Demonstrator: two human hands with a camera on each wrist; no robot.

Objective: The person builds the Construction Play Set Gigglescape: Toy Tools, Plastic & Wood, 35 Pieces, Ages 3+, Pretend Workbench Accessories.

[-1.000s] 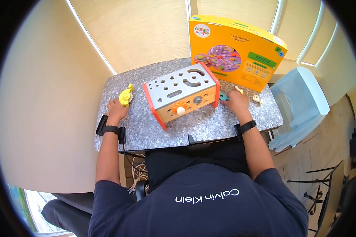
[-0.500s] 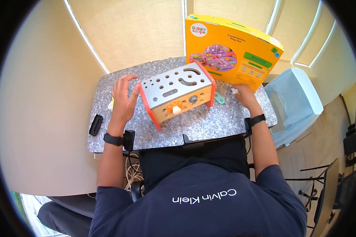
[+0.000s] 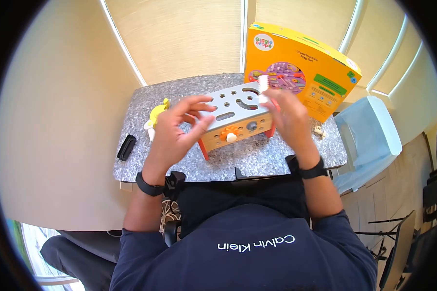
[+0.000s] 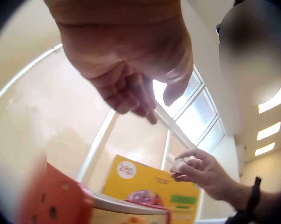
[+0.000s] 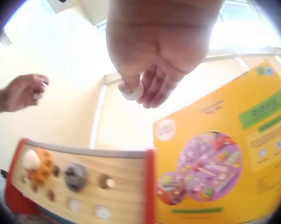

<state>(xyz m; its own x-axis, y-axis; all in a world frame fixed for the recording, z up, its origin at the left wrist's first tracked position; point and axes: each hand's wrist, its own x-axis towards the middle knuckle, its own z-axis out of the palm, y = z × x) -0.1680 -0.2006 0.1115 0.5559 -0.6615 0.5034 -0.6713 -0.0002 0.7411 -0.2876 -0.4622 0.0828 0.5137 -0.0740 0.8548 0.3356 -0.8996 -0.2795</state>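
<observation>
My right hand [image 3: 292, 119] is raised over the right end of the toy workbench [image 3: 232, 103] and pinches a white toy bolt [image 3: 263, 88] with a ridged shaft. In the right wrist view, the bolt's round white end [image 5: 133, 92] shows between thumb and fingers. My left hand [image 3: 176, 132] hovers by the bench's left end, fingers loosely bent and nothing in them. The workbench has a grey holed top, red ends and a wooden front. An orange gear [image 5: 44, 165] with a white knob and a grey round piece [image 5: 75, 177] sit on that front.
A yellow construction play set box [image 3: 303, 68] stands behind the workbench. Left on the speckled table [image 3: 179, 169] lie a yellow toy piece [image 3: 157, 112], a white piece [image 3: 150, 131] and a black object [image 3: 126, 148]. Cream pieces [image 3: 320, 131] lie at the right.
My right hand has gone from a teal strip to the white bolt and lifted it over the workbench. The left hand has left the yellow piece and moved right, towards the bench.
</observation>
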